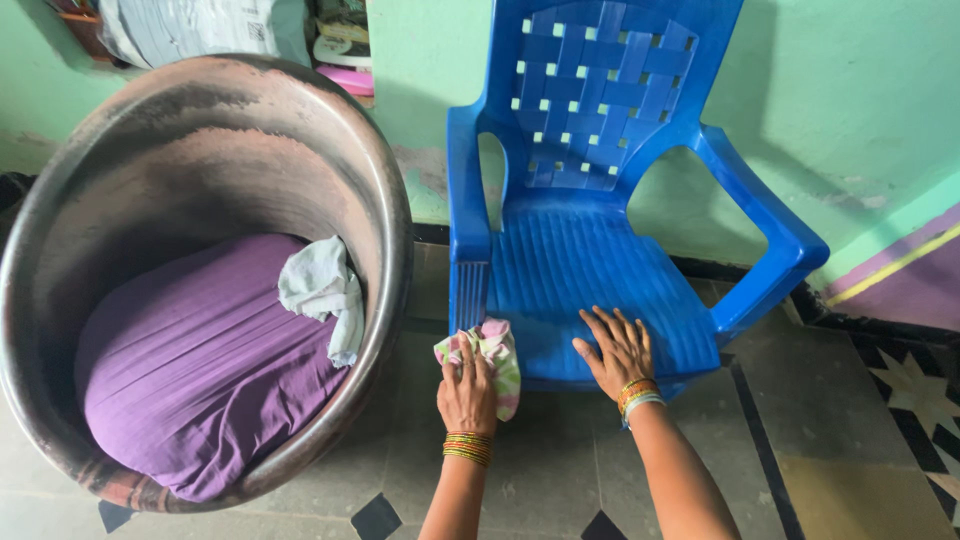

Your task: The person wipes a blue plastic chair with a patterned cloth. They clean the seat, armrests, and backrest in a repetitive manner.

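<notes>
Two hands at the front edge of a blue plastic chair [590, 260].

The left hand [467, 392] presses a crumpled pink-and-green cloth [495, 358] against the seat's front-left corner, fingertips hidden in its folds; the right hand [618, 350] lies spread flat on the seat's front edge. The chair's top is cut off. Bare floor [830, 440] lies open to the right; a round tub chair [200, 270] crowds the left.

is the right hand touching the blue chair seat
Touching. The head view shows the right hand lying flat, fingers spread, on the front of the blue chair seat, no gap visible.
</notes>
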